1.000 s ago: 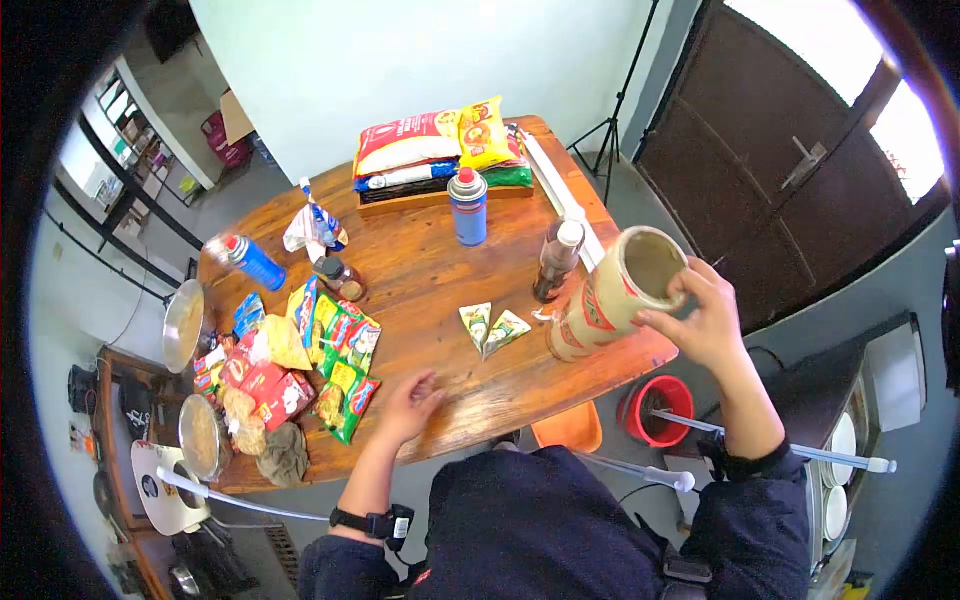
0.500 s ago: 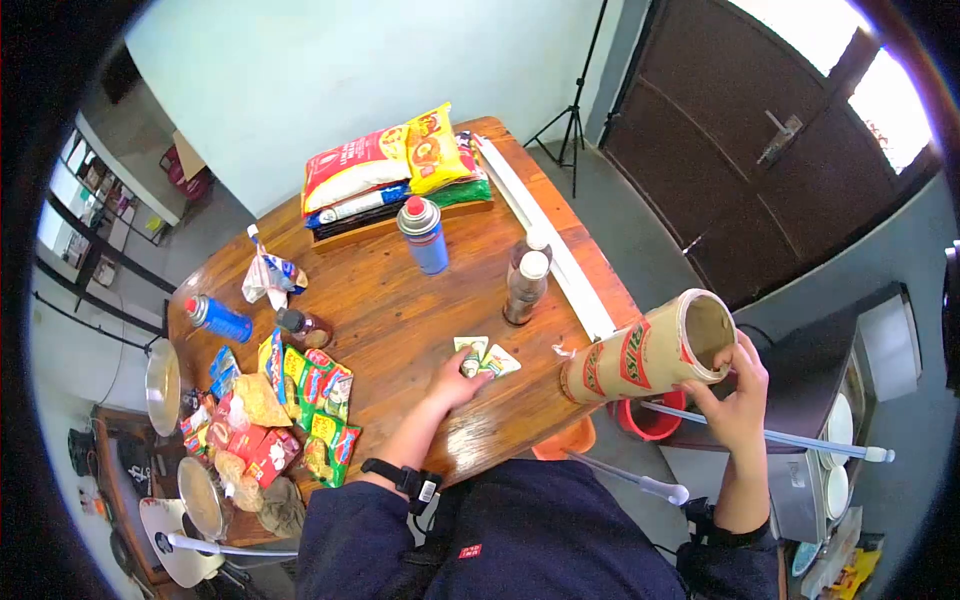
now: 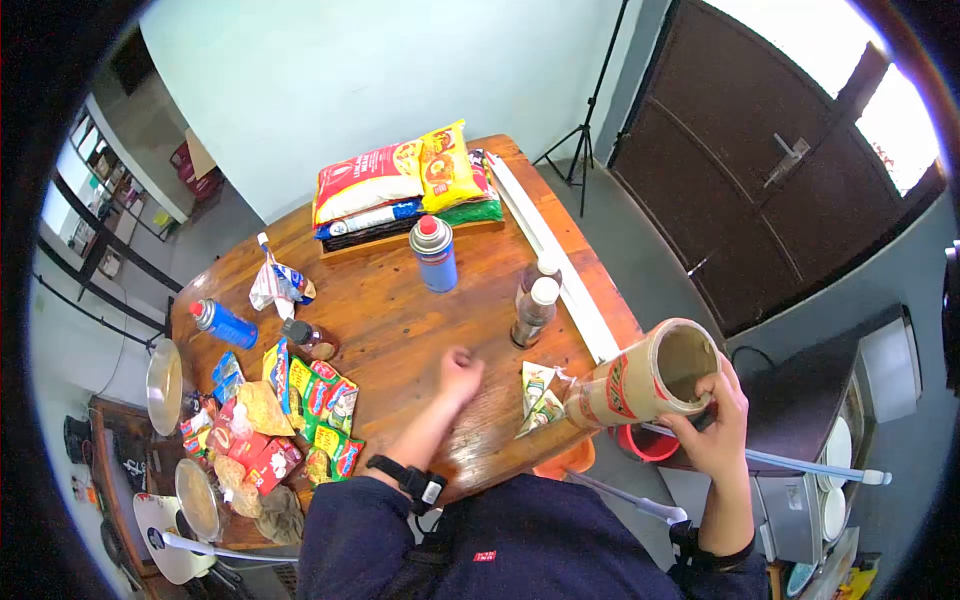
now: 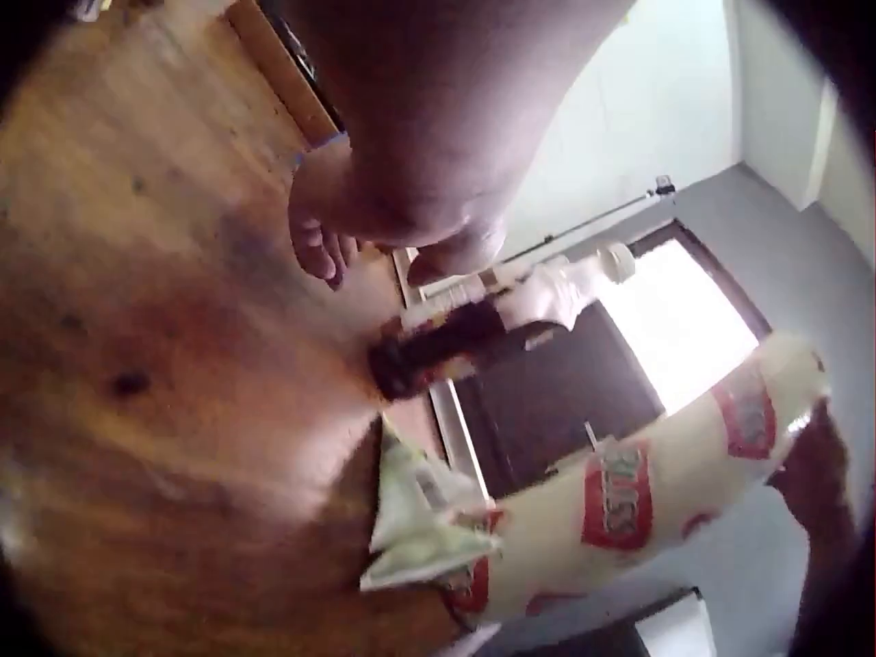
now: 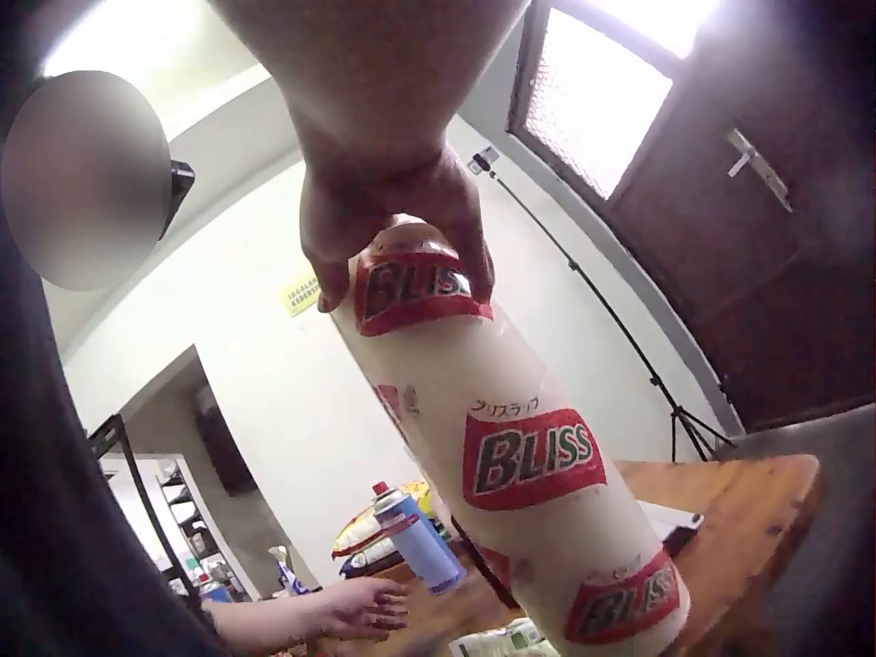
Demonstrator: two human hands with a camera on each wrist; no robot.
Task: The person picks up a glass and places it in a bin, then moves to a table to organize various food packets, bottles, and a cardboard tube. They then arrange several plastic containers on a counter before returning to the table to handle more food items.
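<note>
The right hand (image 3: pixel 718 425) grips the upper rim of a tall cardboard tube (image 3: pixel 618 388) with red labels, which leans at the table's right corner; in the right wrist view the labels on the tube (image 5: pixel 534 466) read BLISS. Two small green-and-white triangular packs (image 3: pixel 537 392) lie against the tube's lower end. To their left, the left hand (image 3: pixel 462 377) hovers over the wood with loosely bent fingers and holds nothing. In the left wrist view the left hand (image 4: pixel 390 205) is apart from the packs (image 4: pixel 422 520). A dark bottle with a white cap (image 3: pixel 533 318) stands behind the packs.
A blue spray can (image 3: pixel 435 258) stands before stacked food bags (image 3: pixel 370 185). Another can (image 3: pixel 225 325), a jar (image 3: pixel 312 340) and piled snack packs (image 3: pixel 325 400) occupy the left side. A white strip (image 3: pixel 550 250) runs along the table's right edge (image 3: pixel 600 290).
The triangular packs have moved right, up to the tube's base. The left hand reached onto them and has since let go and drawn back left. The right hand still grips the tube.
</note>
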